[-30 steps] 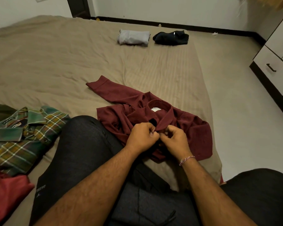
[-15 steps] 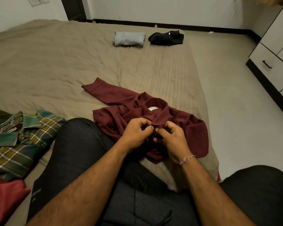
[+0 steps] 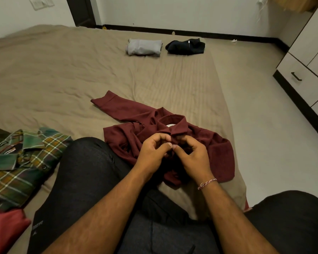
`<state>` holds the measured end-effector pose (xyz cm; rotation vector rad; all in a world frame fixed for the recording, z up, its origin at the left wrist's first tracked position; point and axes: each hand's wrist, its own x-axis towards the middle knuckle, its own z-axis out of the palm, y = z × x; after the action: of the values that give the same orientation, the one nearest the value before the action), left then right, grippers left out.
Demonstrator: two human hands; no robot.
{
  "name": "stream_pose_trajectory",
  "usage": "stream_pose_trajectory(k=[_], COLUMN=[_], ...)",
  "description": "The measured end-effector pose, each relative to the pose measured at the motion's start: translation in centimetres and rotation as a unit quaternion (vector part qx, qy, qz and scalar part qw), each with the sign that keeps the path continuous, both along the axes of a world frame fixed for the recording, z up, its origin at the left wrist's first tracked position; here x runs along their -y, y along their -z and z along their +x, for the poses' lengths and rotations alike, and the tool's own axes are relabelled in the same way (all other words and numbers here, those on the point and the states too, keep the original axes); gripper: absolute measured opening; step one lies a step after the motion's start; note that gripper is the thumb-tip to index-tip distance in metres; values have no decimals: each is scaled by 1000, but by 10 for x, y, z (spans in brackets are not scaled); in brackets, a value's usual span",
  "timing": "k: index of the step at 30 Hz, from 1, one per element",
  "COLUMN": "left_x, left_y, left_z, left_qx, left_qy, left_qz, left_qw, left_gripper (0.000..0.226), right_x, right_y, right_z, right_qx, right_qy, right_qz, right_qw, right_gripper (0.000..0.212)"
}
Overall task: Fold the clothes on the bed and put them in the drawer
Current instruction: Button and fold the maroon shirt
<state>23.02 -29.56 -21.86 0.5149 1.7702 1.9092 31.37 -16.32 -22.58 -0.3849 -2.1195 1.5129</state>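
A maroon shirt (image 3: 215, 147) lies crumpled on the tan bed (image 3: 62, 85) just beyond my knees, one sleeve stretched toward the far left. My left hand (image 3: 152, 154) and my right hand (image 3: 195, 158) meet at the shirt's front just below the collar, both pinching the fabric there. A folded grey garment (image 3: 144, 47) and a folded dark garment (image 3: 185, 47) rest side by side near the bed's far edge. A white drawer front (image 3: 305, 77) with a dark handle stands at the right.
A green plaid shirt (image 3: 20, 162) lies at my left, with a red garment (image 3: 6, 230) below it. My dark-trousered legs (image 3: 84, 180) fill the foreground. Pale floor (image 3: 255, 125) runs between the bed and the drawer unit.
My hands have shifted slightly upward along the shirt's front toward the collar and keep pinching the fabric. The view has tilted a little.
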Motion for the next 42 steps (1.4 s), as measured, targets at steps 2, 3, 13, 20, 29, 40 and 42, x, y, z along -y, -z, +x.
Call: stream_pose_trajectory(k=[2, 3, 13, 20, 29, 40, 42], left_x=[5, 6, 13, 16, -70, -69, -50], left_y=[1, 3, -27, -103, -198, -172, -95], left_z=[2, 4, -20, -114, -223, -134, -109], left_qx=[-120, -215, -391, -405, -540, -646, -594], left_qy=[42, 54, 1, 134, 153, -197, -161], left_qz=[-48, -95, -144, -195, -360, -137, -210], left_qw=[991, 971, 909, 883, 745, 725, 759], left_gripper=[34, 46, 10, 24, 12, 22, 24], right_x=[-1, -3, -7, -61, -154, -119, -106], right_y=[-5, -7, -15, -80, -166, -175, -107], right_z=[1, 3, 10, 2, -93, -78, -58], right_qx=[-20, -24, 56, 175, 112, -151, -28], right_qy=[38, 50, 153, -116, 82, 257, 221], right_qz=[-34, -48, -17, -123, -125, 422, 414], right_qw=[999, 997, 986, 970, 982, 857, 883], right_gripper=[22, 23, 36, 19, 10, 5, 10])
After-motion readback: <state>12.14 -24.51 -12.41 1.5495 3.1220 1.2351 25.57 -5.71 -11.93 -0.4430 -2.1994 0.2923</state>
